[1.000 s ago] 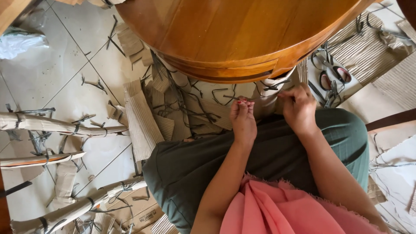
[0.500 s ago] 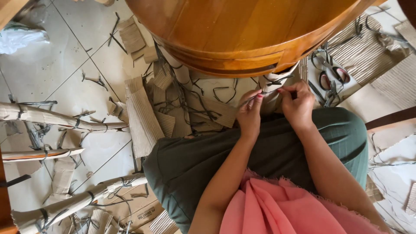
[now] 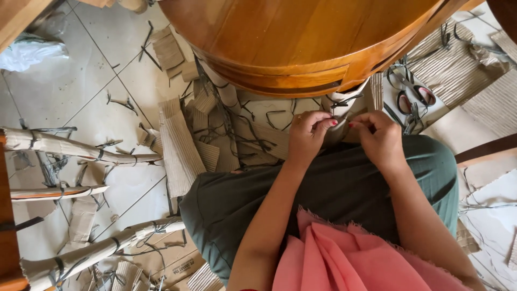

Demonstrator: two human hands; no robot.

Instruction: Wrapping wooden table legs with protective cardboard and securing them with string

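Pale floor tiles (image 3: 64, 91) lie littered with corrugated cardboard strips (image 3: 180, 143) and dark wire offcuts, under the curved edge of a round wooden table (image 3: 301, 37). At that edge, over my green-trousered lap (image 3: 323, 199), my left hand (image 3: 307, 134) and right hand (image 3: 379, 137) pinch a rolled cardboard tube (image 3: 340, 105), beige with a dark wire around it; fingertips closed on it, nearly touching each other. Whether the wire is tied I cannot tell. Scissors (image 3: 412, 97) lie on ribbed cardboard just beyond my right hand. Wire-bound cardboard rolls (image 3: 81, 151) lie toward the floor's left edge.
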